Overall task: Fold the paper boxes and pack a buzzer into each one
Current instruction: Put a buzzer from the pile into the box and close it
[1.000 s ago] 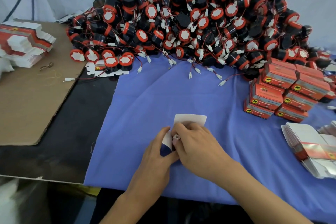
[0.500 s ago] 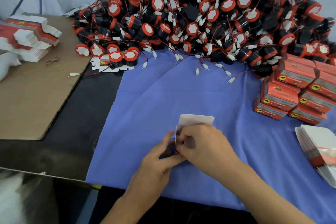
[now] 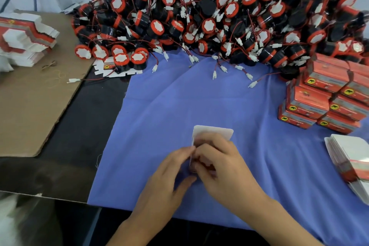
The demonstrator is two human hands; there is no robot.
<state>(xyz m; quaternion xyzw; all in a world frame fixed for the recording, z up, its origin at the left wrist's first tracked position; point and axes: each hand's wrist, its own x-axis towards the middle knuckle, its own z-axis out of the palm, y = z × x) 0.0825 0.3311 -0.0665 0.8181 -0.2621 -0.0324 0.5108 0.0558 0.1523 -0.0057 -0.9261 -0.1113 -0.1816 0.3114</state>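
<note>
Small white paper box (image 3: 213,132), part-folded, rounded flap standing up: held between both hands over the blue cloth (image 3: 179,106). Left hand (image 3: 169,173) pinches its left edge. Right hand (image 3: 223,168) curls round its body. Heap of round black-and-red buzzers (image 3: 219,16) with white plugs: well beyond the hands. Stack of closed red boxes (image 3: 323,102): beyond the right hand, to its right. Bundle of flat white box blanks (image 3: 349,154): right of the right hand.
</note>
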